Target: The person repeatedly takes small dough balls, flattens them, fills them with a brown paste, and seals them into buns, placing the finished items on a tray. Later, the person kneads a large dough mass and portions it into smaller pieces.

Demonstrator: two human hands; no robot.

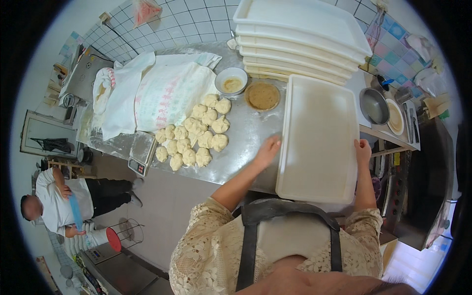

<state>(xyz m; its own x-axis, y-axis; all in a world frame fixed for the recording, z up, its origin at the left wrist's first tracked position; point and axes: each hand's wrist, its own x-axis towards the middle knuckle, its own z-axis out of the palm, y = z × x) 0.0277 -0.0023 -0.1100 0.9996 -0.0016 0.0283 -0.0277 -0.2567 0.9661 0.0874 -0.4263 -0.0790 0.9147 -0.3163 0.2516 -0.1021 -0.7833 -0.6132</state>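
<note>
A shallow white plastic tray (320, 140) lies before me, its near end jutting past the edge of the steel worktable (243, 136). My left hand (271, 149) grips the tray's left rim. On the opposite rim, my right hand (363, 150) holds on with the thumb uppermost; its other fingers are mostly hidden. The tray's floor looks bare. To the left, several rough dough balls (195, 127) sit close together on the table. Behind them are a white bowl (231, 80) with a little brownish liquid and a round dish of brown paste (262, 96).
Stacked white trays (298, 40) rise behind my tray. A digital scale (142, 153) and flour-dusted woven sacks (166, 92) occupy the left side. On the right, a side table holds a metal pot (374, 106). A person (70, 199) stands beyond the table, near a red stool (114, 239).
</note>
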